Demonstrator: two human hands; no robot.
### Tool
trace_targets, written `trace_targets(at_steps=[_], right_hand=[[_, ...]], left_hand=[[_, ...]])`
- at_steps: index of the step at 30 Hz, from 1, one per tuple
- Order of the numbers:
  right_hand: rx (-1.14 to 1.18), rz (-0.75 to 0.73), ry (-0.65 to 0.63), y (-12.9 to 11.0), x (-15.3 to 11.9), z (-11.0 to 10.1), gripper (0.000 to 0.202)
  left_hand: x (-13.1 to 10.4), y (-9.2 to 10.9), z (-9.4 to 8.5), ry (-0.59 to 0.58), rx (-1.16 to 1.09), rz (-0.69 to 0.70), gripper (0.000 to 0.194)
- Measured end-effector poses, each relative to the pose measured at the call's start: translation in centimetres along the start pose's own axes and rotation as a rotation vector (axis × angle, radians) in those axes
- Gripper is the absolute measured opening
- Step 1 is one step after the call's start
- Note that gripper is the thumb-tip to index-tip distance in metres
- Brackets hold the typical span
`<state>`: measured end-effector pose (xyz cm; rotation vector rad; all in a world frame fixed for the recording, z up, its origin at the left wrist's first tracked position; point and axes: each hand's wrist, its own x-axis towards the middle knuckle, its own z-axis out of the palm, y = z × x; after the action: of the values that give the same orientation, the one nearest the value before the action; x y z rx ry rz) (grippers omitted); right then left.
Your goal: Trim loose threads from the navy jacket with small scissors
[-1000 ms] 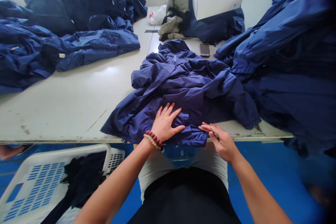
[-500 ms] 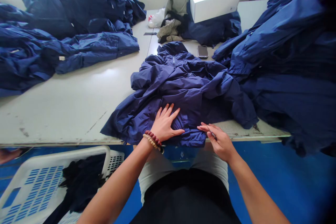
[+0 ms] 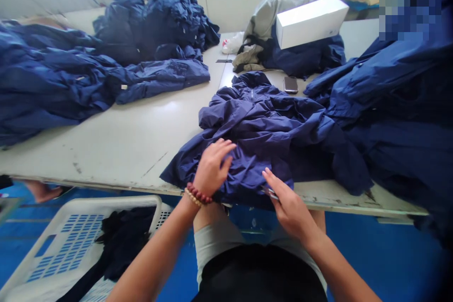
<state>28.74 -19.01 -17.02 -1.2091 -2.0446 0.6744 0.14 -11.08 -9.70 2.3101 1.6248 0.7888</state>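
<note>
Bunching up the jacket (image 3: pixel 269 127) now: our left hand (image 3: pixel 211 168), flat on it a second ago, curls and grips the fabric at the table (image 3: pixel 116 146) edge. Our right hand (image 3: pixel 288 205) pinches small snips (image 3: pixel 269 192) against the hem, so we're probably trimming threads.

Soft, even daylight fills the scene, bright enough that colours read clearly. A pale sheen lies on the table (image 3: pixel 116 137) near its middle, a mild glare patch rather than a hard hotspot, which suggests light from above and beyond the far edge. Shadows are faint and diffuse, deepest under the table's near edge. The white box (image 3: pixel 311 21) at the far right corner is almost blown out. The wide lens bends straight lines toward the corners, and the right side darkens into vignette. A pixelated block masks the top right corner. Slight motion softness blurs fine detail.
</note>
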Motion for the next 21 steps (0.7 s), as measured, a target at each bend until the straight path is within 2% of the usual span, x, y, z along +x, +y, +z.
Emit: trace_targets(at_steps=[2, 3, 4, 6, 8, 11, 13, 16, 19, 21], right_hand=[[-0.089, 0.026, -0.022, 1.3, -0.3, 0.6, 0.07], [-0.136, 0.046, -0.015, 2.4, -0.6, 0.5, 0.07], [-0.175, 0.066, -0.004, 3.6, -1.1, 0.1, 0.069], [-0.234, 0.107, 0.026, 6.5, -2.1, -1.4, 0.065], [-0.274, 0.151, 0.052, 9.4, -2.8, -3.5, 0.059], [-0.294, 0.201, 0.036, 12.7, -3.2, -6.7, 0.053], [-0.295, 0.219, 0.025, 13.6, -2.9, -8.4, 0.052], [-0.338, 0.298, 0.036, 12.1, -1.9, -10.1, 0.05], [-0.383, 0.372, 0.153, 7.8, -0.3, -10.0, 0.045], [-0.314, 0.295, 0.257, 4.3, 1.1, -8.8, 0.042]], left_hand=[[0.6, -3.0, -2.5, 0.094, 0.151, -0.159, 0.044], [0.8, -4.5, -3.5, 0.088, 0.18, -0.254, 0.043], [0.9, -5.9, -4.3, 0.065, 0.164, -0.35, 0.039], [0.8, -7.9, -4.8, 0.045, -0.03, -0.518, 0.023], [0.6, -8.7, -4.1, 0.084, -0.297, -0.616, 0.013], [0.2, -8.0, -1.7, 0.129, -0.564, -0.652, 0.021], [-0.2, -7.3, -0.2, 0.127, -0.674, -0.663, 0.03], [-1.2, -6.4, 0.9, 0.14, -0.798, -0.698, 0.041], [-2.2, -6.1, 0.8, 0.163, -0.866, -0.721, 0.046], [-2.5, -5.9, 0.6, 0.173, -0.917, -0.732, 0.048]])
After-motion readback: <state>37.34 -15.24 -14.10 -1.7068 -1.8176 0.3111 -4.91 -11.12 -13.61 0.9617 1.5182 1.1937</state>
